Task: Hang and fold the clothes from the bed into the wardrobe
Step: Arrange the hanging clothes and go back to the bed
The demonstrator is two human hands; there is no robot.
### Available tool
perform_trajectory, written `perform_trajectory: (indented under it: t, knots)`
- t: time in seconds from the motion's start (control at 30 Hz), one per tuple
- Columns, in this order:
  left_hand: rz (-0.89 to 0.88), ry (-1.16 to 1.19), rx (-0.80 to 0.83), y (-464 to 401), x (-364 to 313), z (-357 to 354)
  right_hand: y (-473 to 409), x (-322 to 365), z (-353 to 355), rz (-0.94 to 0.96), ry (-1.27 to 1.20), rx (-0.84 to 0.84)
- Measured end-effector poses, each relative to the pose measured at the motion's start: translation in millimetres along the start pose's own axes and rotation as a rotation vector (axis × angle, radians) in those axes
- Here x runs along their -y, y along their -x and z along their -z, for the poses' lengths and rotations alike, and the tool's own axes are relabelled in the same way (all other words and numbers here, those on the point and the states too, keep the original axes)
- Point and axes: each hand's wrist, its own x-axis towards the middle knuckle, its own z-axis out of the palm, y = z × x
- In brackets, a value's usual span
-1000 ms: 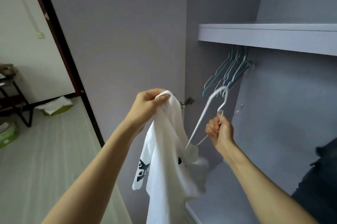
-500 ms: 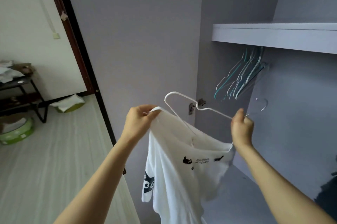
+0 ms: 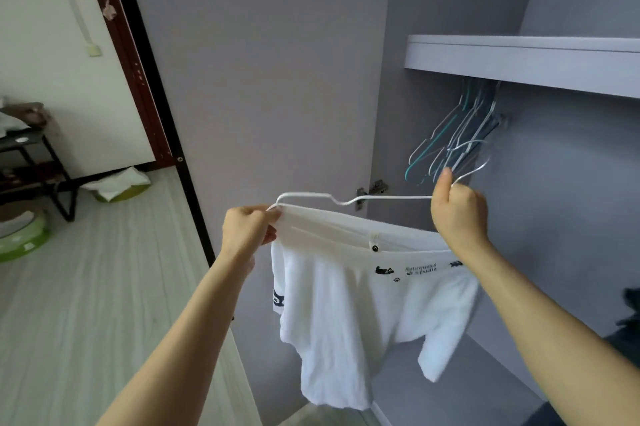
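Two curled fists: left hand (image 3: 250, 230) pinching white shirt (image 3: 349, 304), right hand (image 3: 457, 211) gripping white hanger (image 3: 363, 198), before wardrobe (image 3: 519, 58).

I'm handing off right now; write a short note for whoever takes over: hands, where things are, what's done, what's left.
Left hand: pinches the white T-shirt at the collar, by the left end of the white hanger.
Right hand: grips the hanger at its hook end.
Shirt hangs between the hands, in front of the open wardrobe; spare hangers hang under the shelf.
Done: shirt picked up, hanger taken in hand.
Left: seat the shirt on the hanger, hang it inside, then the other clothes, not in view.
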Motion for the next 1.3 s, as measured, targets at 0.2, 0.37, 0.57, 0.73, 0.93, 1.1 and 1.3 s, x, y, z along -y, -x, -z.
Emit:
perform_trajectory:
  t: [0.2, 0.37, 0.57, 0.73, 0.93, 1.1, 1.3]
  knots:
    - [0.12, 0.213, 0.308, 10.5, -9.2, -8.5, 14.7, -28.8, -25.3, -0.385, -0.222, 0.017]
    - [-0.02, 0.22, 0.494, 24.3, -33.9, -40.4, 50.0, -43.8, -37.5, -1.004, -0.934, 0.065]
    - [-0.143, 0.149, 0.603, 38.7, -63.7, -64.9, 59.9, -2.3, -41.4, -1.036, -1.359, 0.236]
    - [-0.269, 0.181, 0.574, 41.0, -79.8, -56.0, 106.8, 5.2, -70.2, -1.136, -1.1, 0.35]
    - [-0.322, -0.258, -0.017, 11.6, -25.1, -9.5, 70.2, -30.0, -37.9, -0.507, -0.327, 0.177]
    - [-0.303, -0.511, -0.077, 9.0, 26.5, -22.5, 61.2, -28.9, -12.3, -0.088, 0.135, 0.236]
    - [-0.431, -0.805, 0.181, 36.1, 34.2, -72.4, 75.2, -29.5, -5.3, 0.029, 0.325, 0.345]
